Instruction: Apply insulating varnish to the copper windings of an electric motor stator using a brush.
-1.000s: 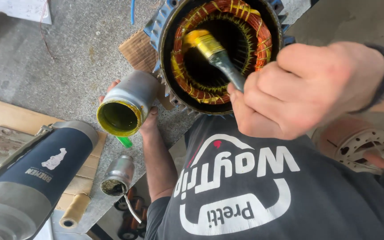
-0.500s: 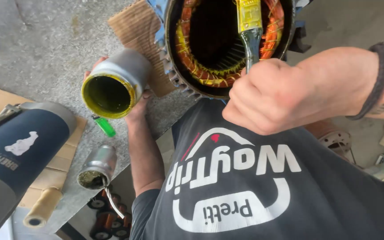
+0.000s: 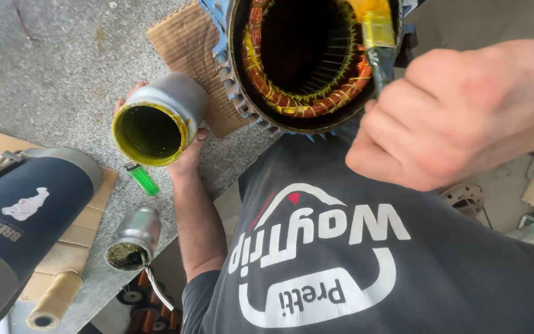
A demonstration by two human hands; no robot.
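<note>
Gripping a yellow-bristled brush (image 3: 375, 37) at the upper right, the right hand (image 3: 458, 114) works inside the motor stator (image 3: 298, 105), while the left hand (image 3: 183, 158) clasps an open tin (image 3: 156, 124) at centre left.

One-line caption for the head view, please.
Right hand holds a brush at a motor stator's copper windings; left hand holds an open tin.

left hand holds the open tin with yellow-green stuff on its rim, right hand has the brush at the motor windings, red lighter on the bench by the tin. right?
Nearly. The lighter is green, not red; the head view shows it on the bench just below the tin. The rest holds: the left hand holds the open tin, yellow-green at its rim, and the right hand has the brush at the motor windings.
</note>
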